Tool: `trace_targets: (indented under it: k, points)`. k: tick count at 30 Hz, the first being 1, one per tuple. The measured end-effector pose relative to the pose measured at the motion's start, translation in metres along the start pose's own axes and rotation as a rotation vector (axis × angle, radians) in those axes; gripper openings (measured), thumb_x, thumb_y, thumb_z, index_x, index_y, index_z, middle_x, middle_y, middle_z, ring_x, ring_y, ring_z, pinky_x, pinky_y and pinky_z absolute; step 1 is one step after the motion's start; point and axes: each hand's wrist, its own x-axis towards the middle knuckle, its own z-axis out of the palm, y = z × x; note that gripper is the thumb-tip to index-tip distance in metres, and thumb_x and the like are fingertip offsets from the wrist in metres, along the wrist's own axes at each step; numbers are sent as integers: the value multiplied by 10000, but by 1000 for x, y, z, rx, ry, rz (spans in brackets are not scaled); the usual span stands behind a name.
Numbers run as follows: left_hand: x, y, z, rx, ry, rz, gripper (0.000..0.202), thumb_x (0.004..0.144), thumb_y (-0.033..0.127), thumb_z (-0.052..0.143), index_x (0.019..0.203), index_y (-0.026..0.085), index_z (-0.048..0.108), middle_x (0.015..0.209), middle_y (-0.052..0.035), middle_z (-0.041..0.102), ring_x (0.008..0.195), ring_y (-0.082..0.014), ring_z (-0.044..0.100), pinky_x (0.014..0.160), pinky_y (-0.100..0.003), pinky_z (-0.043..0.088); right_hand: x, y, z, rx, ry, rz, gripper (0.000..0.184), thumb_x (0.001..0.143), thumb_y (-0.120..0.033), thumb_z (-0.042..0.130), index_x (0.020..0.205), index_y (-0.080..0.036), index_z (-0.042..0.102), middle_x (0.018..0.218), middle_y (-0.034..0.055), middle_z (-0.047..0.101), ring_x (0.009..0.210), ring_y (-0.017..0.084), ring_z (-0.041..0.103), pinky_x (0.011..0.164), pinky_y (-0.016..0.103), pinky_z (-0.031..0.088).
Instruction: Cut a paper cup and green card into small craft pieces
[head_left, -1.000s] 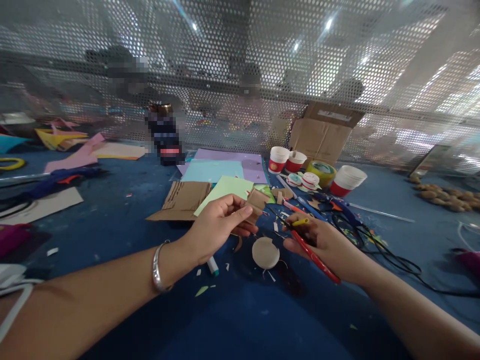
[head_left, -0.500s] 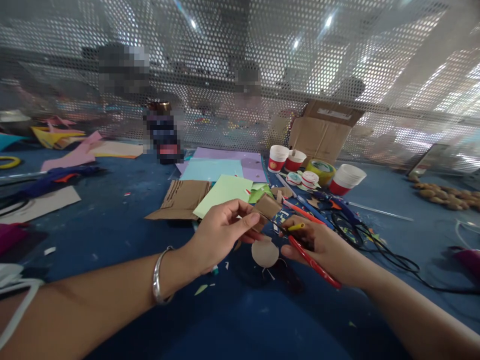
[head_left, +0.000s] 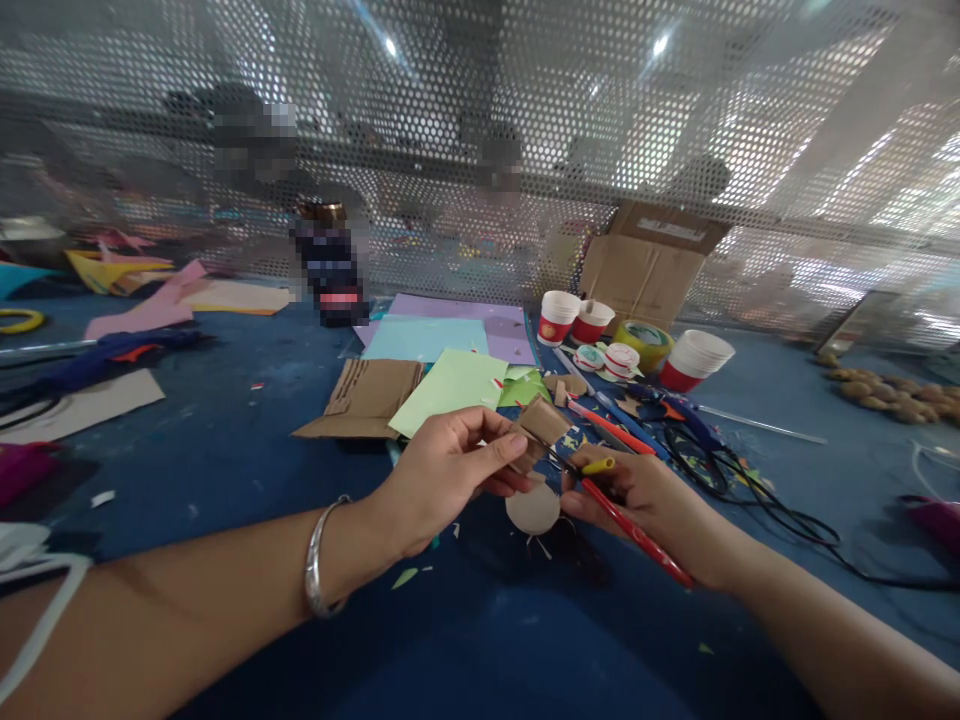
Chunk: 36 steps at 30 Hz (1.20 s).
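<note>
My left hand (head_left: 457,470) pinches a small piece of brown cardboard (head_left: 546,420) between thumb and fingers. In my right hand (head_left: 645,500) is a pair of scissors (head_left: 637,535) with red and yellow on the handles; its dark blades reach to the cardboard beside my left thumb. Part of the handles is hidden by my fingers. Just under the two hands there is a pale round disc (head_left: 532,508). A larger folded sheet of corrugated cardboard (head_left: 367,398) and a light green paper sheet (head_left: 454,388) lie beyond my left hand.
Paper cups (head_left: 694,358), a roll of yellow tape (head_left: 645,342) and a glue gun (head_left: 686,415) with a black cable sit at the right. Purple paper (head_left: 487,318) lies farther back. Another glue gun (head_left: 112,358) lies left. A perforated metal screen (head_left: 450,120) stands behind.
Both hands, with the cardboard and scissors, have shifted very slightly right and down in the view. The cardboard piece is a little more tilted. Both grips are unchanged.
</note>
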Motion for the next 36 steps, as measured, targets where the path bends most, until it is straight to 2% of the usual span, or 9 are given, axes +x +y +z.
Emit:
trace_targets:
  k: [9,15,22,27,32,36]
  points:
    - [-2,-2,-2,-12,-39,3,208,852,303,748,834,134,627,711,-7,726,667,-116,723,623,-191,558,0,1,2,-95,-2,-9,261,857,-423,726,861,-196,598,746,-24,573,658,127,462,587,245,384]
    - [-2,-2,-3,31,-86,-14,218,836,302,760,815,130,629,696,-18,724,647,-126,720,620,-207,563,-1,1,5,-221,36,-16,317,855,-453,713,782,-185,560,592,-50,475,550,99,366,491,225,323]
    - [0,-2,-3,28,-79,-30,272,796,347,796,811,135,626,708,1,703,647,-127,718,629,-221,566,3,7,5,-294,54,-37,370,854,-524,680,751,-186,572,613,-29,531,550,114,432,502,234,370]
    - [1,-1,-5,44,-107,-52,318,775,387,813,807,138,618,709,-5,711,640,-132,719,615,-217,555,2,8,7,-325,77,-61,399,866,-543,656,724,-179,577,565,-45,455,523,104,391,475,233,333]
    - [2,-1,-4,36,-93,-60,303,782,378,807,815,136,627,700,-10,710,650,-128,716,618,-210,552,3,8,8,-355,104,-126,429,897,-534,620,673,-176,545,582,-32,489,518,100,419,482,233,344]
    - [3,-1,-5,6,-109,-105,263,803,339,787,814,137,620,733,-13,716,652,-128,720,596,-200,535,4,8,8,-395,106,-166,430,899,-505,625,642,-183,504,571,-38,472,479,85,396,455,234,307]
